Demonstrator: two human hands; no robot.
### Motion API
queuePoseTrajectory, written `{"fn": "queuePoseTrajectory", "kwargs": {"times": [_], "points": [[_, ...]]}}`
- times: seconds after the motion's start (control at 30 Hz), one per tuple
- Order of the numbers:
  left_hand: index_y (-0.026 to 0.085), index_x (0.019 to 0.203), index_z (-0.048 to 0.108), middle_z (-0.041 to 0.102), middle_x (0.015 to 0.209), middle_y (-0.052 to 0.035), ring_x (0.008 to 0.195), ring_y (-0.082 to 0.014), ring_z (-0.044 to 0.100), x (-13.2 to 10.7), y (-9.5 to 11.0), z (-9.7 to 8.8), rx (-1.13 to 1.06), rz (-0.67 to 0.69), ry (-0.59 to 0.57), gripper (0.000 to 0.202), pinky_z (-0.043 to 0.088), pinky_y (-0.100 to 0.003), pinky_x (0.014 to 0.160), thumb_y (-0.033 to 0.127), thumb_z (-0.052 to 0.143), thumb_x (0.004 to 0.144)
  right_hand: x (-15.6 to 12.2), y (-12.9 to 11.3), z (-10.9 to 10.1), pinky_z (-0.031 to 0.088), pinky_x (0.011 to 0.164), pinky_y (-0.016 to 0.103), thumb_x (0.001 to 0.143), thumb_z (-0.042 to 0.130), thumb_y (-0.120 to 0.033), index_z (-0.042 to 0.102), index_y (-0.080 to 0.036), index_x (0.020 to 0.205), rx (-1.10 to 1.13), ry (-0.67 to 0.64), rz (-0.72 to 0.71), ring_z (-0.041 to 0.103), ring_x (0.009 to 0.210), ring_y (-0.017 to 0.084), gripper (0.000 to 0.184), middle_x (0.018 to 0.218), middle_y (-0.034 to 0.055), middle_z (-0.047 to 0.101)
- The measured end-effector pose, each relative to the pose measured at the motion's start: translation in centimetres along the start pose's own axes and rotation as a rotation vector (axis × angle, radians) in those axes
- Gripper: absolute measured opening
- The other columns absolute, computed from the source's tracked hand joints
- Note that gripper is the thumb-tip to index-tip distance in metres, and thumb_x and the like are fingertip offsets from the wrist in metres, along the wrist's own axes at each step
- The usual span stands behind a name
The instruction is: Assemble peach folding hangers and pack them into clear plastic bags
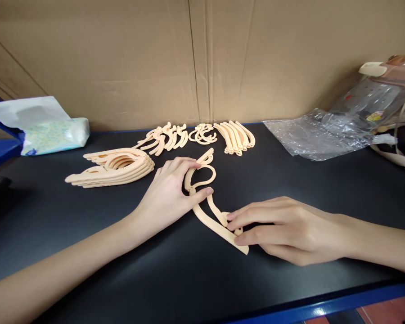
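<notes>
A cream plastic folding hanger (212, 223) lies on the dark table in front of me, its curved arms spread and its ring-shaped hook between them. My left hand (172, 182) is closed round its middle joint, the thumb on the near side and the fingers over the far arm. At the near arm's end, my right hand (288, 229) pinches the hanger with its fingertips. The thumb of that hand is hidden.
To the left stands a stack of cream hangers (135, 173). Behind are curved pieces (160, 140), loose hooks (202, 134) and long arms (234, 137). A tissue pack (56, 135) sits far left; a plastic bag (310, 135) and a clear bottle (371, 101) are right. Cardboard (138, 58) forms the back.
</notes>
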State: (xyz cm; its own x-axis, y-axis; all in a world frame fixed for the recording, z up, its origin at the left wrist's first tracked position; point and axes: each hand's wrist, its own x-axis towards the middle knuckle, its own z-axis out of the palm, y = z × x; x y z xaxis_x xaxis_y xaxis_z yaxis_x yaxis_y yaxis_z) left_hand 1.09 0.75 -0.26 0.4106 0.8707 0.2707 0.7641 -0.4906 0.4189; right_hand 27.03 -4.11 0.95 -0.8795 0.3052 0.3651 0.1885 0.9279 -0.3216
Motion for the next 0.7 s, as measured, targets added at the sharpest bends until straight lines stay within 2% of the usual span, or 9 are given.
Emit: {"fn": "queuePoseTrajectory", "kwargs": {"times": [0.13, 0.23, 0.3, 0.43, 0.57, 0.7], "points": [[0.019, 0.122, 0.057, 0.059, 0.131, -0.007, 0.121, -0.0289, 0.051, 0.0, -0.1, 0.0, -0.001, 0.002, -0.016, 0.049, 0.039, -0.049, 0.106, 0.049, 0.067, 0.084, 0.1, -0.1, 0.0, 0.055, 0.086, 0.025, 0.1, 0.049, -0.02, 0.065, -0.015, 0.105, -0.061, -0.007, 0.018, 0.068, 0.104, 0.017, 0.018, 0.115, 0.0103, 0.069], [0.02, 0.123, 0.057, 0.057, 0.133, -0.0074, 0.123, -0.0297, 0.049, 0.0, 0.0, -0.1, -0.016, -0.006, -0.031, 0.048, 0.037, -0.051, 0.108, 0.046, 0.065, 0.083, 0.2, -0.1, 0.0, 0.055, 0.083, 0.029, 0.099, 0.055, -0.034, 0.065, -0.016, 0.101, -0.106, 0.0, 0.034, 0.068, 0.1, 0.018, 0.021, 0.114, 0.0107, 0.069], [0.02, 0.123, 0.057, 0.056, 0.135, -0.0075, 0.125, -0.0296, 0.048, 0.0, 0.1, -0.1, -0.022, -0.008, -0.038, 0.047, 0.035, -0.051, 0.109, 0.043, 0.063, 0.083, 0.3, 0.0, 0.1, 0.054, 0.082, 0.03, 0.096, 0.058, -0.038, 0.065, -0.016, 0.097, -0.145, 0.017, 0.055, 0.067, 0.1, 0.02, 0.023, 0.115, 0.0113, 0.069], [0.019, 0.125, 0.056, 0.055, 0.136, -0.0079, 0.126, -0.0294, 0.047, 0.1, 0.3, -0.1, -0.038, -0.009, -0.051, 0.048, 0.033, -0.051, 0.11, 0.037, 0.058, 0.081, 0.2, 0.3, 0.2, 0.054, 0.081, 0.033, 0.097, 0.058, -0.032, 0.063, -0.016, 0.087, -0.215, 0.069, 0.119, 0.066, 0.099, 0.021, 0.019, 0.114, 0.0125, 0.069], [0.02, 0.126, 0.056, 0.056, 0.136, -0.0069, 0.127, -0.0287, 0.046, 0.0, 0.4, -0.3, -0.072, -0.018, -0.065, 0.046, 0.032, -0.051, 0.111, 0.036, 0.052, 0.083, 0.1, 0.7, 0.4, 0.054, 0.083, 0.035, 0.096, 0.056, -0.026, 0.063, -0.016, 0.096, -0.231, 0.094, 0.183, 0.067, 0.1, 0.021, 0.012, 0.11, 0.0109, 0.071], [0.022, 0.121, 0.057, 0.06, 0.128, -0.0051, 0.121, -0.0264, 0.049, 0.0, 0.3, -0.5, -0.126, -0.058, -0.054, 0.038, 0.035, -0.048, 0.107, 0.038, 0.039, 0.091, 0.1, 0.9, 0.5, 0.052, 0.091, 0.036, 0.095, 0.056, -0.018, 0.062, -0.015, 0.105, -0.225, 0.102, 0.149, 0.065, 0.108, 0.021, 0.012, 0.112, 0.0089, 0.072]]}}
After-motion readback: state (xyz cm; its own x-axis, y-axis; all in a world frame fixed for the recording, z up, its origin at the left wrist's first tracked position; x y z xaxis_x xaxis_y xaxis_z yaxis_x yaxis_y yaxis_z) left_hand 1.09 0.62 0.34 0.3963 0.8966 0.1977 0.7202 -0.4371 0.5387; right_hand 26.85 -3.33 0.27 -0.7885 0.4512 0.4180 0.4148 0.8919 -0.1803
